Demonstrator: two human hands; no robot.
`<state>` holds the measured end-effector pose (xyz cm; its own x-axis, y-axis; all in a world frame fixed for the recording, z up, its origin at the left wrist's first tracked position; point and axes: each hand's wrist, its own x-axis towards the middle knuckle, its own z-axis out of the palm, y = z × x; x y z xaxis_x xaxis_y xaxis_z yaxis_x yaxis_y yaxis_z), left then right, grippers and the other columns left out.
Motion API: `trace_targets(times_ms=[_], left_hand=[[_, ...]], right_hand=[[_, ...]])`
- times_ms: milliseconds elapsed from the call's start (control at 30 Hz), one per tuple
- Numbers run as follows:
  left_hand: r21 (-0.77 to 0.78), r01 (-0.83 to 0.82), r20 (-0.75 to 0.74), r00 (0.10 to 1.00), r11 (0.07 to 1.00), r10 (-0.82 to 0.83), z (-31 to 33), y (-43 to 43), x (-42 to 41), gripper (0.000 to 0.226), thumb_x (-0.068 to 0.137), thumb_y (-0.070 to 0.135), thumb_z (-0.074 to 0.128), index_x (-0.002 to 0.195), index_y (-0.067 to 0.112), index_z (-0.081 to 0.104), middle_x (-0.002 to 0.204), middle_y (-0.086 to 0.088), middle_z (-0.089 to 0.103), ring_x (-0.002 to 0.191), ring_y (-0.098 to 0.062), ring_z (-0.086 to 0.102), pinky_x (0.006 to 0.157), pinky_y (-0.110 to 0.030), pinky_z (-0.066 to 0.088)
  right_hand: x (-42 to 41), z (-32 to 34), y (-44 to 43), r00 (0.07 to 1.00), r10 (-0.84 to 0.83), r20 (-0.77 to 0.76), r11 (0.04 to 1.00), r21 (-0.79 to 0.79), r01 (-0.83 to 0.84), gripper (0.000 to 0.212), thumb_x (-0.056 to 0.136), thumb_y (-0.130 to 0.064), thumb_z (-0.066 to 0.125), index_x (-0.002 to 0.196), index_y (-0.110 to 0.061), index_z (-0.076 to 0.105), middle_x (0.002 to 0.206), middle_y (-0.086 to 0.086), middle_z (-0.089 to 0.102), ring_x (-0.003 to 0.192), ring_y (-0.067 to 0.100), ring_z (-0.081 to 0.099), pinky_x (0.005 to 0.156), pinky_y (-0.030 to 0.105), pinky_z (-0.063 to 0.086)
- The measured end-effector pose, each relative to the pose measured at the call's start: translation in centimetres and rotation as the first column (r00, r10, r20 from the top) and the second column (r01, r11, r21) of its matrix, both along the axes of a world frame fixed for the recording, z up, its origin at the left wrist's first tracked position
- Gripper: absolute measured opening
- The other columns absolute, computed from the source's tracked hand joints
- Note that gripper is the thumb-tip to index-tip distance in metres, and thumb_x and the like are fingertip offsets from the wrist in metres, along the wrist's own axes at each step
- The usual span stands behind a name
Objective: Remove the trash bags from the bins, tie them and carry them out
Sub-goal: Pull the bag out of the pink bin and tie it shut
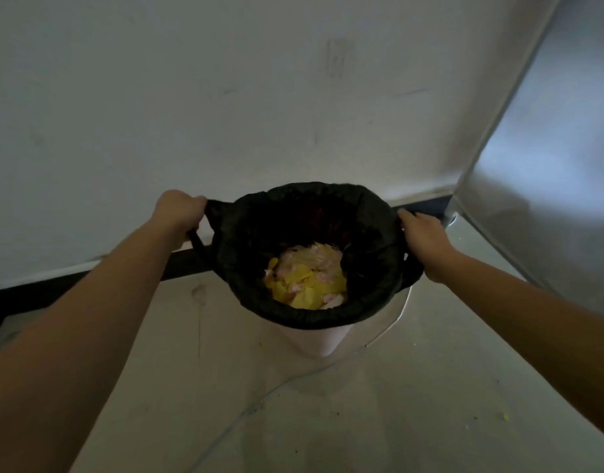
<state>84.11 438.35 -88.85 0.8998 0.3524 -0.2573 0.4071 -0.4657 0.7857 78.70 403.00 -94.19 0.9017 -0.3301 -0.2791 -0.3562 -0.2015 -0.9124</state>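
Left hand (181, 209): clenched round the left handle loop (199, 242), drawn out to the left of the rim.
Trash bag (310, 317): black, mouth wide open, hem folded over the rim, body seated inside the bin, not yet lifted out.
Bin (322, 339): pale, upright on the floor (362, 421) near its far edge, just in front of the dark baseboard (37, 295), toward the far right corner.
Scraps (307, 285): yellow and pink pieces, loose in the bottom of the bag.
Right hand (425, 235): curled tight on the bag's right handle, at the right side of the rim.
Steel panel (549, 165): close on the right, leaving little room on that side.
Risk, tipping: probable with a lopsided lift; mouth untied, scraps free to slide out onto the floor.
Risk, bin rising: possible with the hem hooked over the rim and no hand left to hold the bin down.
Risk, tearing: thin handles stretched sideways, likely to thin or snap under a jerk.
Risk, snagging: bag brushing the panel's edge on the way out.
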Motion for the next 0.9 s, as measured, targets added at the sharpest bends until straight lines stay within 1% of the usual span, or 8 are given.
trace_targets(times_ms=[133, 267, 367, 567, 700, 800, 833, 900], left_hand=[[-0.179, 0.108, 0.131, 0.988, 0.978, -0.086, 1.8, -1.3, -1.1, 0.027, 0.1, 0.029, 0.056, 0.085, 0.007, 0.058, 0.067, -0.006, 0.043, 0.056, -0.019, 0.041, 0.057, -0.031, 0.033], [-0.384, 0.234, 0.252, 0.957, 0.893, -0.143, 4.3, -3.7, -1.7, 0.02, 0.101, 0.022, 0.058, 0.084, 0.01, 0.059, 0.061, 0.0, 0.045, 0.048, -0.012, 0.041, 0.053, -0.031, 0.036], [-0.425, 0.426, 0.356, 0.89, 0.799, -0.285, 6.6, -7.2, -2.9, 0.015, 0.1, 0.014, 0.058, 0.086, 0.009, 0.062, 0.06, -0.002, 0.048, 0.048, -0.013, 0.044, 0.052, -0.028, 0.039], [-0.5, 0.683, 0.517, 0.729, 0.532, -0.449, 9.8, -12.3, -5.0, 0.024, 0.093, -0.001, 0.063, 0.117, 0.001, 0.062, 0.085, -0.008, 0.06, 0.07, -0.011, 0.063, 0.064, -0.023, 0.051], [-0.448, 0.581, 0.547, 0.779, 0.679, -0.306, 10.5, -11.1, -3.3, 0.036, 0.086, -0.006, 0.069, 0.122, -0.005, 0.062, 0.099, -0.016, 0.064, 0.081, -0.018, 0.066, 0.067, -0.021, 0.054], [-0.365, 0.429, 0.579, 0.799, 0.826, -0.159, 10.1, -9.2, -1.9, 0.03, 0.082, -0.001, 0.077, 0.11, 0.0, 0.066, 0.097, -0.016, 0.068, 0.081, -0.02, 0.07, 0.067, -0.022, 0.055], [-0.361, 0.391, 0.594, 0.796, 0.846, -0.114, 10.0, -8.6, -1.6, 0.031, 0.081, 0.001, 0.078, 0.109, 0.0, 0.066, 0.097, -0.016, 0.07, 0.082, -0.02, 0.071, 0.068, -0.024, 0.055], [-0.406, 0.339, 0.628, 0.778, 0.849, -0.01, 9.8, -7.7, -1.1, 0.033, 0.08, 0.004, 0.081, 0.109, 0.001, 0.066, 0.099, -0.015, 0.073, 0.084, -0.02, 0.073, 0.069, -0.026, 0.056]], right_hand=[[-0.9, 0.8, 0.5, 0.976, 0.161, -0.146, 0.945, -0.263, -0.195, 0.065, 0.082, -0.073, 0.055, 0.101, -0.012, 0.07, 0.096, 0.007, 0.068, 0.091, 0.026, 0.064, 0.09, 0.04, 0.052], [-1.3, 1.0, 0.4, 0.952, 0.241, -0.188, 0.829, -0.471, -0.303, 0.055, 0.089, -0.051, 0.059, 0.081, 0.003, 0.065, 0.08, 0.016, 0.066, 0.079, 0.03, 0.065, 0.074, 0.037, 0.054], [-1.2, 1.7, 1.0, 0.968, 0.212, -0.137, 0.762, -0.597, -0.251, 0.044, 0.09, -0.04, 0.057, 0.062, -0.006, 0.049, 0.062, 0.009, 0.052, 0.061, 0.025, 0.055, 0.053, 0.029, 0.04], [-0.8, 2.2, 0.4, 0.958, 0.182, -0.221, 0.655, -0.699, -0.286, 0.05, 0.093, -0.049, 0.051, 0.079, -0.002, 0.062, 0.072, 0.01, 0.06, 0.07, 0.026, 0.062, 0.056, 0.029, 0.043], [-0.3, 4.9, -0.9, 0.959, 0.176, -0.223, 0.423, -0.862, -0.278, 0.074, 0.099, -0.062, 0.029, 0.102, 0.001, 0.067, 0.099, 0.02, 0.064, 0.1, 0.038, 0.063, 0.089, 0.04, 0.051], [1.7, 10.0, -1.3, 0.969, 0.224, 0.107, 0.713, -0.695, -0.088, 0.051, 0.1, -0.045, 0.047, 0.099, 0.001, 0.069, 0.099, 0.023, 0.067, 0.093, 0.034, 0.064, 0.08, 0.037, 0.045], [2.0, 11.9, -1.2, 0.95, 0.193, 0.245, 0.881, -0.469, -0.058, 0.041, 0.097, -0.043, 0.053, 0.091, -0.005, 0.07, 0.084, 0.015, 0.067, 0.078, 0.028, 0.063, 0.074, 0.035, 0.044], [1.6, 15.2, -0.8, 0.897, 0.088, 0.433, 0.993, -0.108, -0.045, 0.032, 0.092, -0.044, 0.061, 0.079, -0.015, 0.064, 0.063, -0.001, 0.055, 0.055, 0.014, 0.051, 0.063, 0.03, 0.041]])
